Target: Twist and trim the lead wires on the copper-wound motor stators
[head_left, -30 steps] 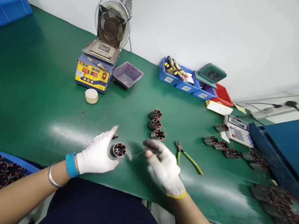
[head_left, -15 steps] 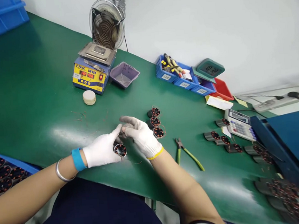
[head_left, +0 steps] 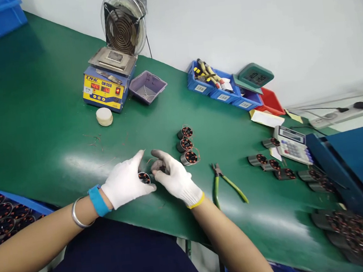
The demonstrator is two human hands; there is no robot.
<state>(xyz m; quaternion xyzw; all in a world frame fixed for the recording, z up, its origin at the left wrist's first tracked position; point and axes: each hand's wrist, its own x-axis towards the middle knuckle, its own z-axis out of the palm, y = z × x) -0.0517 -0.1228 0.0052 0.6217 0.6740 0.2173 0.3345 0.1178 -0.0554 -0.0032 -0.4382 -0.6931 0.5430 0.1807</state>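
Note:
Both my hands wear white gloves and meet over the green bench near its front edge. My left hand (head_left: 126, 182) curls around a small wound motor stator (head_left: 144, 177), index finger stretched forward. My right hand (head_left: 172, 177) is closed against the stator's right side, fingertips pinching at its top, apparently on a thin copper wire. Three more stators (head_left: 186, 145) stand in a short column just right of my hands. Green-handled pliers (head_left: 224, 183) lie further right.
A yellow-blue solder pot (head_left: 104, 85) with a fan (head_left: 122, 24), a purple tray (head_left: 147, 87) and a white round tin (head_left: 104, 116) sit at the back. Blue bins (head_left: 225, 91), a calculator (head_left: 291, 144), loose stators (head_left: 267, 164) lie right. A blue tray of stators (head_left: 2, 211) sits left.
My right hand came in from the right and closed on the stator held by my left hand. The view shifted slightly; both hands now sit close together.

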